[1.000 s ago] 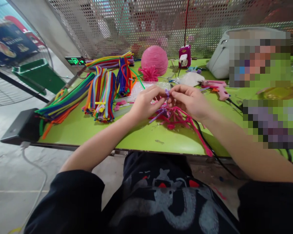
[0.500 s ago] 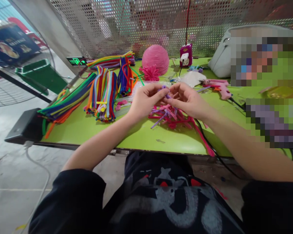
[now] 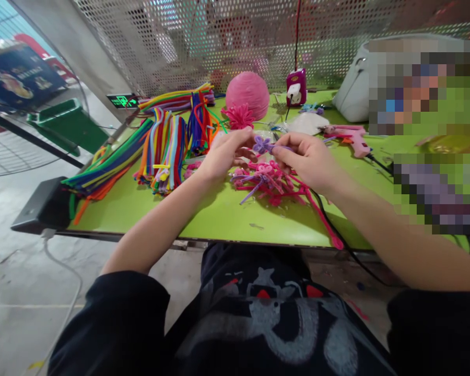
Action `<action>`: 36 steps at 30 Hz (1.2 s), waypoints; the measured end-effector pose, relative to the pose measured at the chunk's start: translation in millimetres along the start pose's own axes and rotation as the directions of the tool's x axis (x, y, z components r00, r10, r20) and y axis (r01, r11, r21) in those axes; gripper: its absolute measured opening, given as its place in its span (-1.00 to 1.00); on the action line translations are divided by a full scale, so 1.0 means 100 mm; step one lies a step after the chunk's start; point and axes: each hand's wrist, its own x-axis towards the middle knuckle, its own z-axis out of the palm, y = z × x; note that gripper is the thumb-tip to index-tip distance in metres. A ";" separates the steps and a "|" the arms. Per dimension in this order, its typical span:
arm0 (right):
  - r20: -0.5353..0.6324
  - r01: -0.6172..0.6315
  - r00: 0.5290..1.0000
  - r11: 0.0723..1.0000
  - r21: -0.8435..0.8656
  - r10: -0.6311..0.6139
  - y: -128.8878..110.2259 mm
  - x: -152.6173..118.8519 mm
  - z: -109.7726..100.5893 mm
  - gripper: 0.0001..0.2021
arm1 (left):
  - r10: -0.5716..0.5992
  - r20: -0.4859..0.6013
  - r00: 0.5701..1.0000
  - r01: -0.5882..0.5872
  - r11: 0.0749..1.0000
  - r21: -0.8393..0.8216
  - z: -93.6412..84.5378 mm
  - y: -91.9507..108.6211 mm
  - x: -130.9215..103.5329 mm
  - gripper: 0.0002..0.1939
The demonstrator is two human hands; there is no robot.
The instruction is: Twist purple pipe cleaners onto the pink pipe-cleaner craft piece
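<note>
A small purple pipe-cleaner flower (image 3: 262,145) with looped petals is held up above the table. My right hand (image 3: 307,159) pinches it by its stem between thumb and fingers. Just left of the petals is my left hand (image 3: 227,155), its fingers loosely curved and apart, with nothing visible in them. Below both hands lies a pile of pink and purple pipe-cleaner pieces (image 3: 272,185), some looped into flowers. A long dark-pink stem (image 3: 325,222) runs from the pile toward the table's front edge.
Bundles of coloured pipe cleaners (image 3: 162,151) lie at left beside a black box (image 3: 43,206). Behind stand a pink ball (image 3: 247,94) and a purple socket block (image 3: 296,87). A pink glue gun (image 3: 356,140) with its cord and a white bag (image 3: 354,86) are at right.
My hands have moved apart. The purple flower, earlier mostly covered by the fingers of both hands, now shows in my right hand, and my left hand has come off it.
</note>
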 end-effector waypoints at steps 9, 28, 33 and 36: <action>0.012 0.061 0.998 0.994 -0.091 -0.060 0.01 0.01 -0.03 -0.71 | 0.245 0.122 0.962 -0.269 0.927 0.260 -0.01 -0.05 -0.03 -0.66; 0.018 0.385 0.891 0.735 -0.558 -0.454 0.00 -0.01 -0.11 -0.93 | 0.254 0.244 0.936 -0.331 0.871 0.363 0.01 -0.07 -0.04 -0.55; -0.029 0.414 0.870 0.760 -0.501 -0.493 0.07 -0.01 -0.06 -0.94 | 0.297 0.269 0.916 -0.381 0.854 0.355 -0.02 -0.09 -0.03 -0.49; -0.033 0.454 0.829 0.706 -0.544 -0.558 0.12 0.01 -0.07 -0.94 | 0.339 0.251 0.907 -0.411 0.843 0.348 -0.01 -0.11 -0.02 -0.39</action>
